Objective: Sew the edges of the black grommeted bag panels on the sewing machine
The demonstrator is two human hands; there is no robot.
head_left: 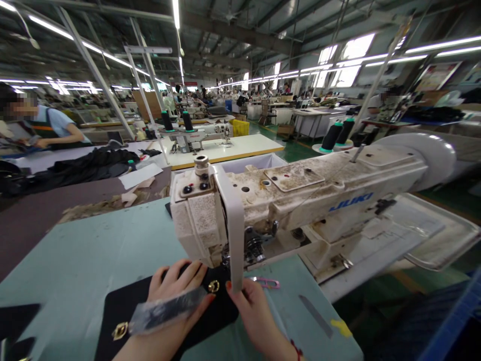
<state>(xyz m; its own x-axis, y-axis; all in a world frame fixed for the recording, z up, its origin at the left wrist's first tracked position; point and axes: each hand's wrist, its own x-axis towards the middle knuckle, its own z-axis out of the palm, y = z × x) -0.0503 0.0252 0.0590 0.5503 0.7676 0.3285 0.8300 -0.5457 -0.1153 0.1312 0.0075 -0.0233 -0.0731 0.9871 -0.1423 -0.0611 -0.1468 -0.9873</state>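
Note:
A black panel with gold fittings lies on the green tabletop, its far part under the head of a white sewing machine. A plastic-wrapped handle runs between the fittings, across the back of my left hand. That hand lies flat on the panel, fingers stretched toward the needle area, thumb beside the right fitting. My right hand is at the panel's right edge, thumb and fingers closed on it by the needle area. The machine's white upright bar hides some of its fingertips.
Right of my right hand lie a pink-handled small tool, a grey flat blade and a yellow scrap. More black pieces lie at the left. Another sewing machine stands beyond. A co-worker sits far left near dark fabric.

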